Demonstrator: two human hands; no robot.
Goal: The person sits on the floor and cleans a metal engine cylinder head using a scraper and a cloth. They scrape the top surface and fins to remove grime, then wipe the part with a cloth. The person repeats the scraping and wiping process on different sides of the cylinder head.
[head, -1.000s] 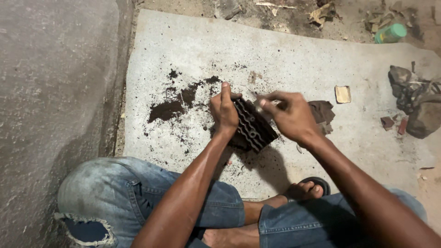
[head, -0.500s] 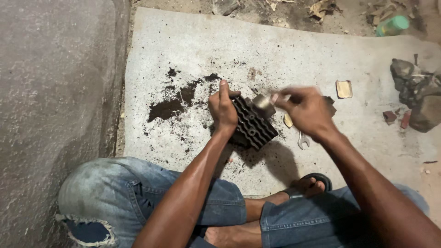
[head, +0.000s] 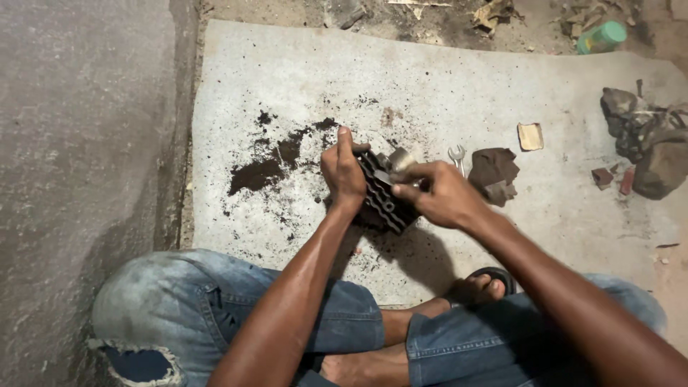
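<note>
Head view: both hands grip finned engine part (head: 381, 197); green bottle (head: 600, 36) top right.

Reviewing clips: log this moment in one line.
left hand: grips finned metal block | right hand: small tool on block | beside: wrench, brown rag

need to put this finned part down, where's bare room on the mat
Free: the mat's far strip above the dark grit pile, and the near right stretch below the brown rag. Crowded: beside the spanner, rag and tan square.
</note>
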